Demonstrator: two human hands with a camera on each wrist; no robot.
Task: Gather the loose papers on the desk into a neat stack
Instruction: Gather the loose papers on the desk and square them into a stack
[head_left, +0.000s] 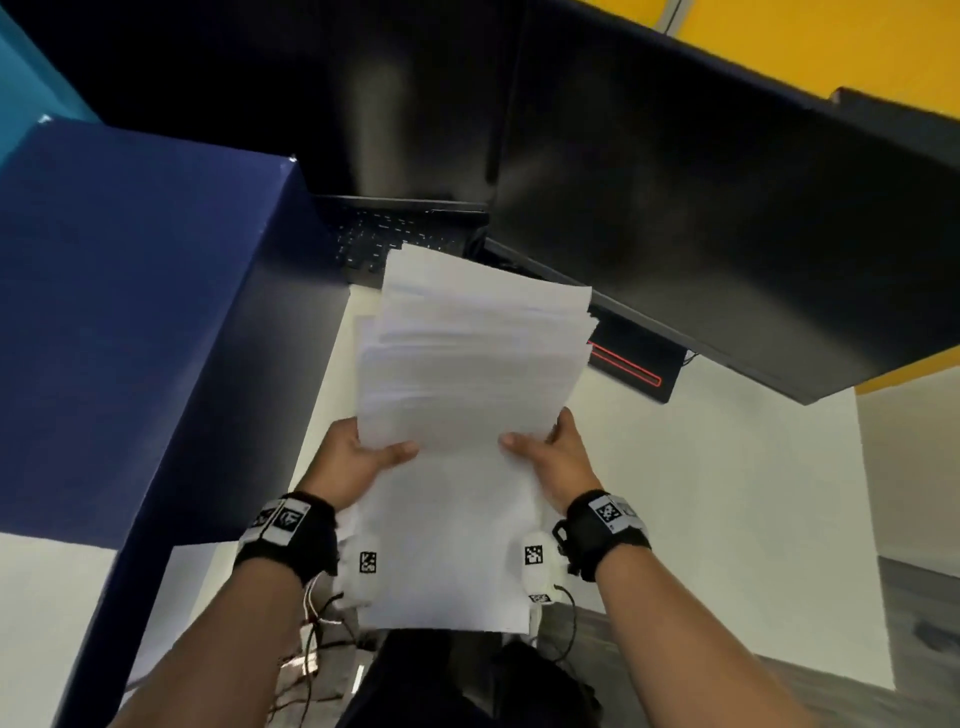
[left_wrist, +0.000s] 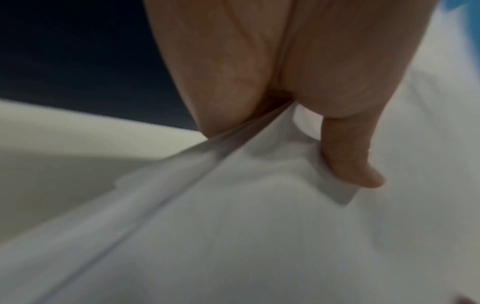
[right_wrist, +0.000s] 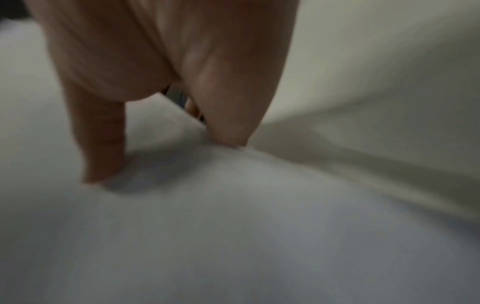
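So the surface here is a white desk (head_left: 717, 483), seen from above in the head view. Using the laptop (head_left: 400, 236) as the anchor: it's black, open, and sits at the far end of the desk, right up against a dark blue partition (head_left: 130, 312) on its left. Just right of the laptop there's a black monitor base (head_left: 631, 358) with a red outline on it, also sitting on the desk. Nearer than the laptop a bit of white paper (head_left: 363, 325) pokes out; can't tell whether it lies flat on the desk.
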